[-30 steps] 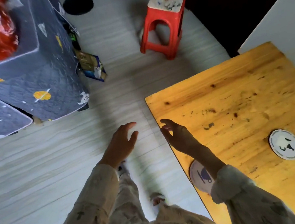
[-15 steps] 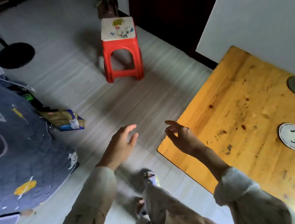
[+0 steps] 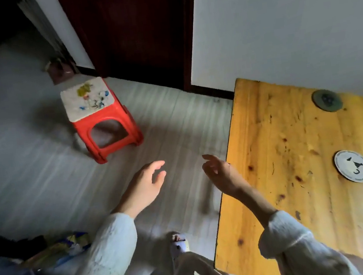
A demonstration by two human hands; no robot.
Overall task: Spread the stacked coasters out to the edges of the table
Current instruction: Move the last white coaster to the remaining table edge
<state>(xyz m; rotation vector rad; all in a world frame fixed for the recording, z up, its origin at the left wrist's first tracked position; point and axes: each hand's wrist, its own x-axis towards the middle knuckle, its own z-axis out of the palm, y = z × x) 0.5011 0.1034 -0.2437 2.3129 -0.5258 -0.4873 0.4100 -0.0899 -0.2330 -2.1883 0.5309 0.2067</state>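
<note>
White coaster with black marks [image 3: 353, 169] flat on wooden table [image 3: 297, 191], well to the right of right hand [image 3: 222, 173]; darker green coaster [image 3: 327, 100] farther off by the wall edge, apart from the white one. Right hand empty, fingers loosely spread, raised just beside the table's left edge. Left hand [image 3: 146, 185] empty too, open, over grey floor [image 3: 43, 177]. Beyond the hands, red stool [image 3: 99, 117]
</note>
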